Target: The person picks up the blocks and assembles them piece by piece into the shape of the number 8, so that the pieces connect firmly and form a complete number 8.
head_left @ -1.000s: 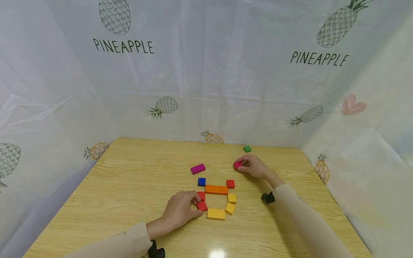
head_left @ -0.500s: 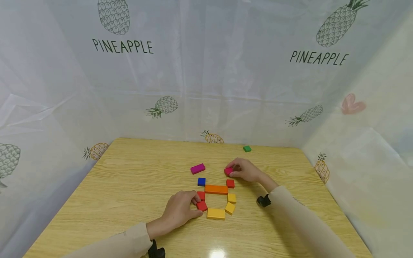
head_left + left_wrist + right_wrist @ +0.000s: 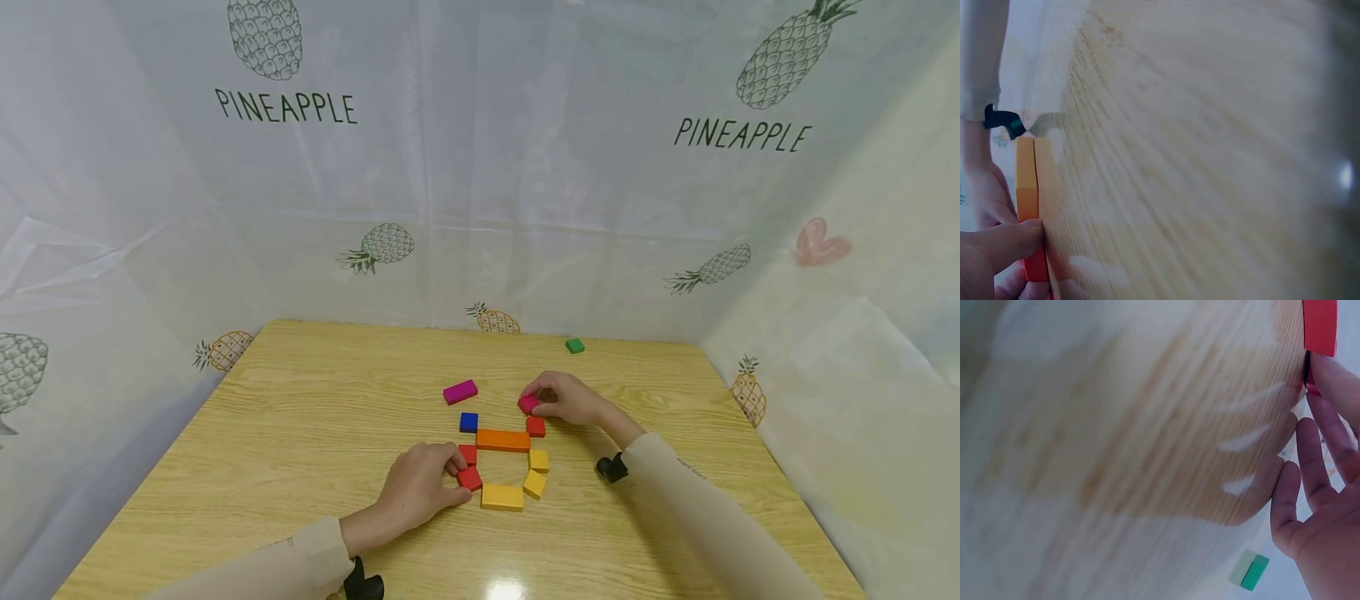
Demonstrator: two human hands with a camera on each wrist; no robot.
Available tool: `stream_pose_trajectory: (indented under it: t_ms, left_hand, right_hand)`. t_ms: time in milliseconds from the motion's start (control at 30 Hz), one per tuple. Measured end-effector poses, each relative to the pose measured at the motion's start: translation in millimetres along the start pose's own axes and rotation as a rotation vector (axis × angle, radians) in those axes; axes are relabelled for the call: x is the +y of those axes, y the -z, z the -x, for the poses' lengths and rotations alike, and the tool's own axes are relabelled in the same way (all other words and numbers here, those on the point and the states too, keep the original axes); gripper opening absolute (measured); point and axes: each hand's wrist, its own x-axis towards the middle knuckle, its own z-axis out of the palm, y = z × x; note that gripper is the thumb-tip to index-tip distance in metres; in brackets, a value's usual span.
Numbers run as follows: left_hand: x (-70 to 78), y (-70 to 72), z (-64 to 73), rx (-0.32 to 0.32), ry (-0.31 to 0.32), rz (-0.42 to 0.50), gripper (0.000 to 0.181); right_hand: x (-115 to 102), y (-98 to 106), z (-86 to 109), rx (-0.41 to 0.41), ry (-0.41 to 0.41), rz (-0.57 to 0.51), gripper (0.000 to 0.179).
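My right hand (image 3: 573,400) pinches a small pinkish-red block (image 3: 528,404) between thumb and fingers, just behind a square red block (image 3: 536,427). In the right wrist view the other fingers (image 3: 1313,459) spread away from it, low over the wood. To the left, my left hand (image 3: 420,482) grips another red block (image 3: 469,478) between thumb and fingertips. A second red block (image 3: 467,455) sits right behind that one, partly covered by the fingers. An orange bar (image 3: 503,441), a yellow rectangular block (image 3: 502,497) and two yellow squares (image 3: 538,461) complete the ring's outline.
At the orange bar's back left corner lies a blue square block (image 3: 468,422). A purple rectangular block (image 3: 461,392) lies farther back, and a green block (image 3: 575,346) near the table's (image 3: 300,400) rear edge. Pineapple-printed sheeting (image 3: 525,167) hangs behind and beside the table.
My right hand has moved left and nearer with the pinkish-red block, from open wood to just behind the square red block. My left hand has kept its place.
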Motion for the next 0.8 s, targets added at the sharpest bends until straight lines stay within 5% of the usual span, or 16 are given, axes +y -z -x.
stream_pose_trajectory:
  t_ms: [800]
  left_hand:
    - [-0.5,0.4,0.2,-0.001,0.004,0.004,0.03]
  right_hand:
    - [0.8,0.2,-1.4,-0.021,0.021,-0.01,0.031]
